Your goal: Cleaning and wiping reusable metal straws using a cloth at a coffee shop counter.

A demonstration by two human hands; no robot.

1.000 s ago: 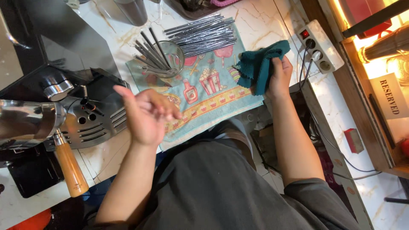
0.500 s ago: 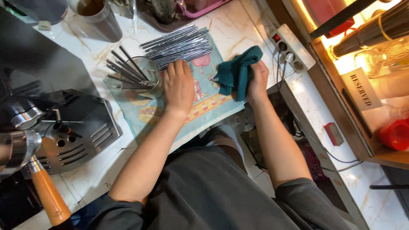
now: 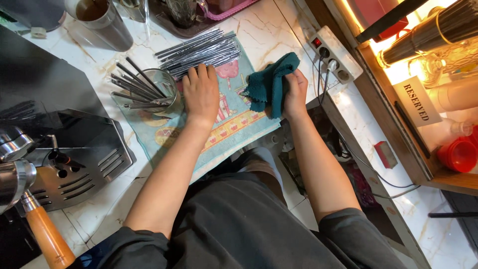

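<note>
My left hand point(image 3: 200, 92) lies flat, palm down, on a light blue patterned towel point(image 3: 234, 127) spread on the marble counter. Its fingertips touch a pile of several metal straws point(image 3: 199, 48) lying across the towel's far end. Beside its thumb stands a metal cup point(image 3: 162, 87) with more straws sticking out of it. My right hand point(image 3: 295, 93) grips a crumpled teal cloth point(image 3: 269, 82) at the towel's right edge.
An espresso machine drip tray point(image 3: 74, 164) and a wooden-handled portafilter point(image 3: 45, 234) sit at the left. A steel pitcher point(image 3: 102, 20) and a tray with a glass point(image 3: 181, 12) stand at the back. A white power strip point(image 3: 334, 53) lies right of the cloth.
My left hand has come down from mid-air onto the towel and slid up to the pile of straws. My right hand still holds the teal cloth. The view has shifted.
</note>
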